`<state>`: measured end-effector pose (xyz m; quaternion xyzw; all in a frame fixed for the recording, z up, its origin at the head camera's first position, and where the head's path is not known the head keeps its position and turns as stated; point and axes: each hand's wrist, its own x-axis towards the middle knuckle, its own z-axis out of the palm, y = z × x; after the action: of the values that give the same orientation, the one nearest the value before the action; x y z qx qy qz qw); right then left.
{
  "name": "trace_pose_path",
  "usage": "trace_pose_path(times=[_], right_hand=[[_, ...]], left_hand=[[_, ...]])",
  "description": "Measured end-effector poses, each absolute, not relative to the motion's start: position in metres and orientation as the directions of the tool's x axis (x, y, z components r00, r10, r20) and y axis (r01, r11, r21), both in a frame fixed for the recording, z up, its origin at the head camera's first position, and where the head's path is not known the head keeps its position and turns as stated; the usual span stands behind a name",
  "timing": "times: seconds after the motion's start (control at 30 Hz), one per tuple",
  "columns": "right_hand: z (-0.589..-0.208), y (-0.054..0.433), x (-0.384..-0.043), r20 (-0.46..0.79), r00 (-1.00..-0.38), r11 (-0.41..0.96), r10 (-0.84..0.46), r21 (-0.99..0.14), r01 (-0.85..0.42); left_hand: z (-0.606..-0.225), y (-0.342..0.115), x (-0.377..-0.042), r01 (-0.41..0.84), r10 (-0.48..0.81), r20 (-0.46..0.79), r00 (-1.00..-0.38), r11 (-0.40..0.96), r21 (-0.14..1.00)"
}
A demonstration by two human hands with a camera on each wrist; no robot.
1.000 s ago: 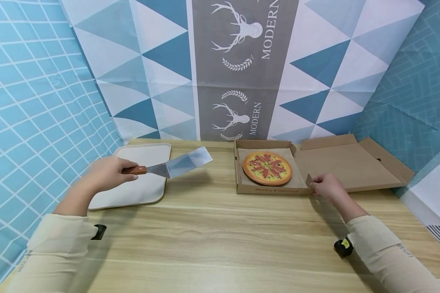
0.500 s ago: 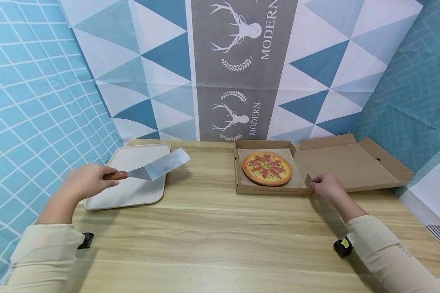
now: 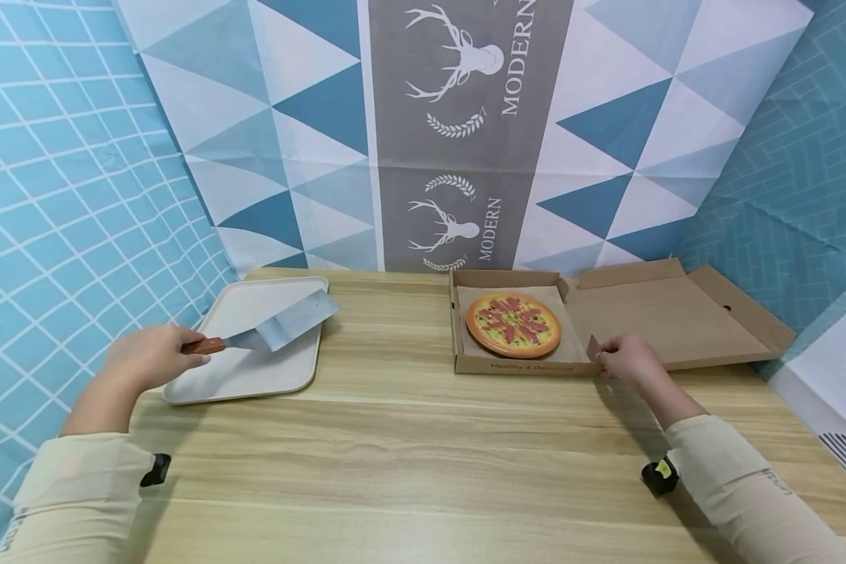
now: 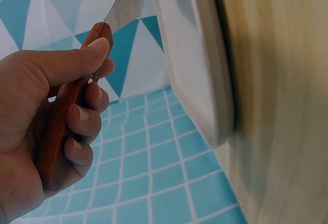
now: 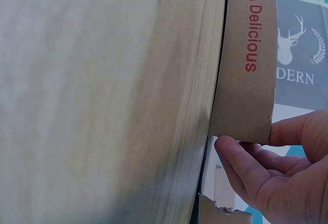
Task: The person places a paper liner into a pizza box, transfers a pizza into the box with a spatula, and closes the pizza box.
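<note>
In the head view my left hand [image 3: 144,359] holds a metal spatula [image 3: 299,317] above the pale tray [image 3: 243,380] at the left. The left wrist view shows the fingers curled round its reddish-brown wooden handle [image 4: 59,126], thumb on top. The blade is bare and tilted, apart from the tray. At the right, my right hand [image 3: 630,359] pinches the front corner of an open cardboard pizza box [image 3: 489,364]. In the right wrist view its fingers [image 5: 246,162] touch the end of the printed wall [image 5: 246,96]. A whole pizza [image 3: 513,323] lies on brown paper inside the box.
The box lid [image 3: 666,317] lies folded open to the right. Both tray and box stand on a wooden table [image 3: 409,462], with bare wood between them. A patterned wall [image 3: 458,157] closes the back, and blue tiled cloth [image 3: 63,196] hangs at the left.
My left hand has moved left and slightly down with the spatula, bringing the blade from beside the tray to mostly above it. The right hand, box and pizza stay where they were.
</note>
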<state>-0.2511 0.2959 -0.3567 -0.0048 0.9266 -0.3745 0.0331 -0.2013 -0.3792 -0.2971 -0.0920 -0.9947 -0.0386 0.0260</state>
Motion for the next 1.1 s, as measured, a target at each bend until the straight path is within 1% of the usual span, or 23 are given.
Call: trace_pose_path(times=[0.4,0.63,0.93,1.1], right_hand=[[-0.358,0.297,-0.252,-0.057,-0.998,0.73,-0.039,-0.683,0.01],[-0.358,0.297,-0.252,-0.074,-0.997,0.733,-0.033,-0.679,0.026],[-0.356,0.296,-0.251,-0.07,-0.997,0.736,-0.033,-0.677,0.023],[-0.357,0.296,-0.252,-0.061,-0.997,0.739,-0.038,-0.674,0.013]], left_hand=[[-0.307,-0.392,-0.21,0.114,0.115,0.001,-0.993,0.99,0.077],[-0.309,-0.401,-0.215,0.063,0.068,-0.038,-0.997,0.992,0.11],[-0.311,-0.409,-0.218,0.012,0.023,-0.102,-0.995,0.995,0.104],[-0.311,-0.41,-0.22,0.007,0.017,-0.095,-0.995,0.994,0.106]])
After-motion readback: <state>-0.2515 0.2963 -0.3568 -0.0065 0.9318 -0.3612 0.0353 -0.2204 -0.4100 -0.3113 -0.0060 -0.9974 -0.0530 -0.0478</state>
